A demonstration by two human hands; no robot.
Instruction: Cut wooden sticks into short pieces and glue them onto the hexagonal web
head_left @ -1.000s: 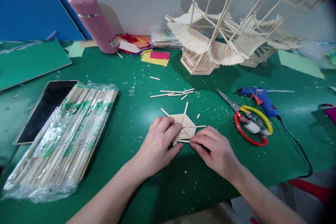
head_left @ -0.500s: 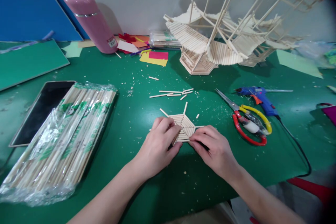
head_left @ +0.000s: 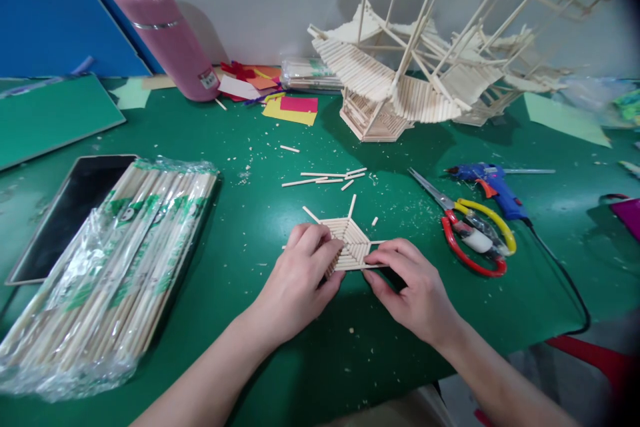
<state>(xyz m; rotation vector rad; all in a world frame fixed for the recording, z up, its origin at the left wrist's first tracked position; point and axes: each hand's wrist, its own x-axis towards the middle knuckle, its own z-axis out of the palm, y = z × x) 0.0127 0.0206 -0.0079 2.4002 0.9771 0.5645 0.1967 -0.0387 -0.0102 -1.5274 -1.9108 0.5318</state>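
A small web-like polygonal panel point(head_left: 354, 239) of thin wooden sticks lies at the table's front middle, with bare stick ends poking out around its rim. My left hand point(head_left: 300, 280) grips its left side, fingers on top and thumb at the near edge. At the panel's lower right corner, my right hand point(head_left: 417, 283) has a thin wooden stick point(head_left: 376, 266) between thumb and fingertips, lying along the near edge. Whether that stick is fixed to the panel I cannot tell. Several loose cut sticks point(head_left: 315, 175) lie just beyond.
Scissors point(head_left: 465, 220) and a blue glue gun point(head_left: 493, 183) with a cord lie to the right. Left are bagged sticks point(head_left: 135, 247) over a dark tablet point(head_left: 75, 207). Behind stand a pink flask point(head_left: 170, 40), coloured paper point(head_left: 287, 113) and a large stick-built model point(head_left: 380, 93).
My right hand has shifted slightly right along the panel's near edge, and more of the stick shows under its fingers. My left hand keeps its hold. The view has moved slightly.
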